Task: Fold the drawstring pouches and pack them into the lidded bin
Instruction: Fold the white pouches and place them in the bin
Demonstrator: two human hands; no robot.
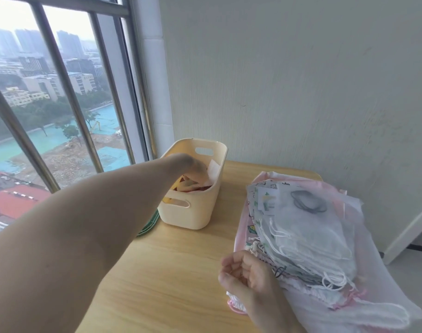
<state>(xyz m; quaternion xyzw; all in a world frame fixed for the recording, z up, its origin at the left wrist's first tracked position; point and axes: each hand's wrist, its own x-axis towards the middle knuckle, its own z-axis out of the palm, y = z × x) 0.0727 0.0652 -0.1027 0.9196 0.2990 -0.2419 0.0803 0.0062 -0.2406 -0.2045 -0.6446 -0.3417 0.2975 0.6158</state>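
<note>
Reaching over the table, the left hand (193,168) is pressing into the bin (193,212), grip hidden; the right hand (243,272), loosely curled and holding nothing, is touching the nearer pouches (306,236)

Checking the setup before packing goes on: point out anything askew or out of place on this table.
The stack of translucent drawstring pouches is fanned unevenly and overhangs the light wooden table's near right edge, cords trailing loose. A green wire object pokes from under the cream plastic bin. No lid is in view.
</note>
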